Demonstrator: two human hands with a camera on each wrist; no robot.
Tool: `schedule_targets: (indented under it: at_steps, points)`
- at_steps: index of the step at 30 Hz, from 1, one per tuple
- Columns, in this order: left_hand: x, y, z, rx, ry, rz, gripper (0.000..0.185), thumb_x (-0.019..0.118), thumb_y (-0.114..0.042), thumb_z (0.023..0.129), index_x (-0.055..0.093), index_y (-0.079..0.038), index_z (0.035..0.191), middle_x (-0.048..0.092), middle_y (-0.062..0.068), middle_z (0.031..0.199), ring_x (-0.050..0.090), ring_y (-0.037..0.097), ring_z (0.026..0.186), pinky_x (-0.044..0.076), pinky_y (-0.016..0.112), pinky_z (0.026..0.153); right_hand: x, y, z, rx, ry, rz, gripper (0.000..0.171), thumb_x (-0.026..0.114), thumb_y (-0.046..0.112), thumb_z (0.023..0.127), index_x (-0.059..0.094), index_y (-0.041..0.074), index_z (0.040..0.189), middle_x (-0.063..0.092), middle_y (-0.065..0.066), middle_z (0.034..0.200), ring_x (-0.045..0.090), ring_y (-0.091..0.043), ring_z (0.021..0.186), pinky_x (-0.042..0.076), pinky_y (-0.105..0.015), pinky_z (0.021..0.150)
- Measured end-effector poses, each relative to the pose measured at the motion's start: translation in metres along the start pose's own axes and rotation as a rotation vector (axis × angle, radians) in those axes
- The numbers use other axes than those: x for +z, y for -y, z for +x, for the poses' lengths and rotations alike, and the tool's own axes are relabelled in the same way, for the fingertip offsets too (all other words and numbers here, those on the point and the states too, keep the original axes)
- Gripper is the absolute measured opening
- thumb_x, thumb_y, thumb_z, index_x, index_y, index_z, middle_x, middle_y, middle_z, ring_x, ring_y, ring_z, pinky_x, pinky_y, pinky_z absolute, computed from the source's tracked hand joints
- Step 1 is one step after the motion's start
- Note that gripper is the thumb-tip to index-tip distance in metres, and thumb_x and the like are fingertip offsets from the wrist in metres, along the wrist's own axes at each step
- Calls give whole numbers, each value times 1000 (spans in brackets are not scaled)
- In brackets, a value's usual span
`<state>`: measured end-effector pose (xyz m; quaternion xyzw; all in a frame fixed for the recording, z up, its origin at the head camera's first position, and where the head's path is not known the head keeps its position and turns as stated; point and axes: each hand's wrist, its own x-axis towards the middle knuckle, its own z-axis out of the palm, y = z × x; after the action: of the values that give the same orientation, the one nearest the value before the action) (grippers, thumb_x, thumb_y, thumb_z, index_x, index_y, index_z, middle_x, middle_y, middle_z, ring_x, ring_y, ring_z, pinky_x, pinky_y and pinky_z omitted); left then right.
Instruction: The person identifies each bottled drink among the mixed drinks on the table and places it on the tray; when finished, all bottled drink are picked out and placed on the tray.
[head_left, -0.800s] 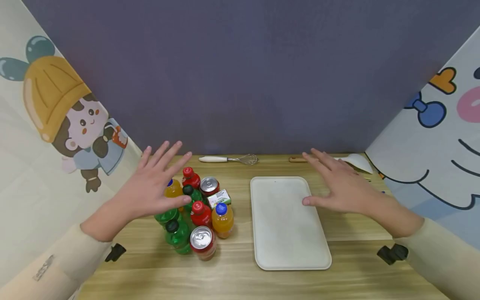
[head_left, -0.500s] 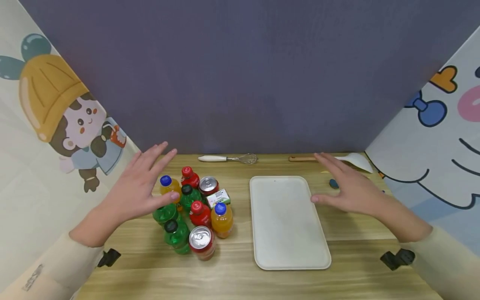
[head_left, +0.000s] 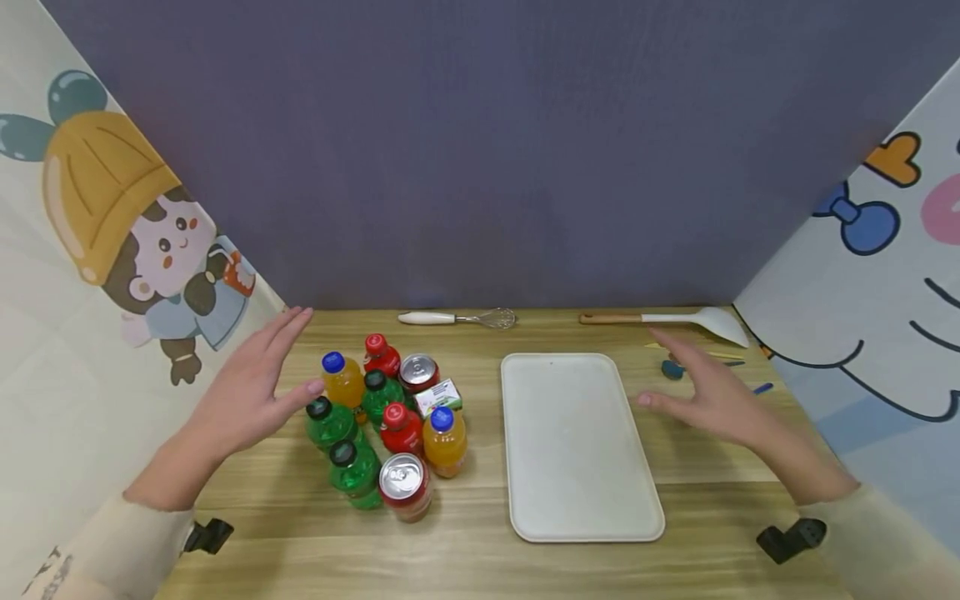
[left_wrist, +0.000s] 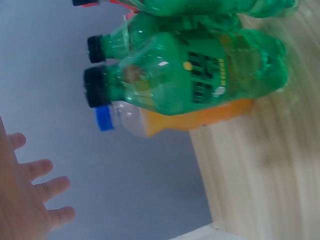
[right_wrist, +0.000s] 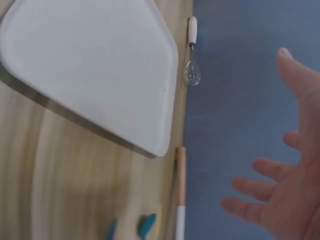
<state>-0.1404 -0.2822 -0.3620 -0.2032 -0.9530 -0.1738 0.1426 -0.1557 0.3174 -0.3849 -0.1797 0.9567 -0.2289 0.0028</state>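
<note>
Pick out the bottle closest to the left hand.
The green bottle with the black cap at the cluster's left edge: it stands just below the left hand's thumb, nearer than the orange bottle behind it.

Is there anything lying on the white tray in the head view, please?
No, the white tray shows only bare surface; the bottles and cans stand on the table to its left.

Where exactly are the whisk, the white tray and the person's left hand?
whisk (head_left: 457, 318): head view, on its white handle near the wires.
white tray (head_left: 577, 442): head view, on its bare middle.
left hand (head_left: 243, 392): head view, on the back of the hand.
</note>
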Motion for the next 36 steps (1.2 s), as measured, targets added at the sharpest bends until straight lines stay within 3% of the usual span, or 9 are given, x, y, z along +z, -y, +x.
schedule_targets:
  at_steps: [15, 21, 24, 27, 31, 36]
  points:
    - [27, 23, -33, -121, -14, -175, 85, 68, -34, 96, 19, -25, 165, 28, 15, 167, 30, 45, 149, 30, 72, 113, 49, -43, -11, 123, 43, 234, 90, 77, 39, 93, 27, 8, 161, 52, -30, 145, 60, -54, 121, 58, -58, 90]
    - [39, 26, -47, -182, -60, -212, 83, 69, -30, 96, 23, -18, 164, 36, 21, 159, 43, 46, 136, 39, 76, 98, 63, -47, -15, 192, 54, 266, 83, 75, 39, 94, 34, 3, 157, 58, -28, 139, 64, -49, 117, 59, -53, 88]
    - [43, 28, -52, -202, -84, -260, 81, 69, -26, 95, 26, -18, 163, 39, 22, 155, 46, 46, 132, 41, 72, 96, 70, -50, -17, 210, 57, 299, 77, 76, 36, 94, 41, 2, 153, 60, -29, 136, 65, -49, 116, 60, -52, 86]
    - [47, 30, -58, -208, -110, -303, 79, 70, -22, 95, 28, -18, 162, 42, 21, 153, 49, 43, 130, 41, 45, 111, 77, -54, -20, 213, 53, 321, 74, 77, 36, 93, 45, 1, 150, 62, -28, 135, 66, -47, 115, 60, -51, 87]
    - [54, 33, -66, -201, -139, -367, 77, 71, -14, 95, 32, -14, 161, 46, 21, 149, 53, 20, 128, 28, 5, 101, 86, -58, -23, 209, 39, 326, 73, 78, 37, 92, 49, 0, 148, 64, -28, 133, 69, -44, 111, 60, -49, 87]
    - [63, 36, -73, -201, -134, -452, 75, 70, -8, 94, 32, -10, 160, 46, 23, 148, 45, -10, 123, 29, 1, 100, 94, -61, -26, 190, 22, 333, 71, 79, 32, 91, 50, -2, 146, 65, -30, 130, 72, -39, 104, 60, -33, 82]
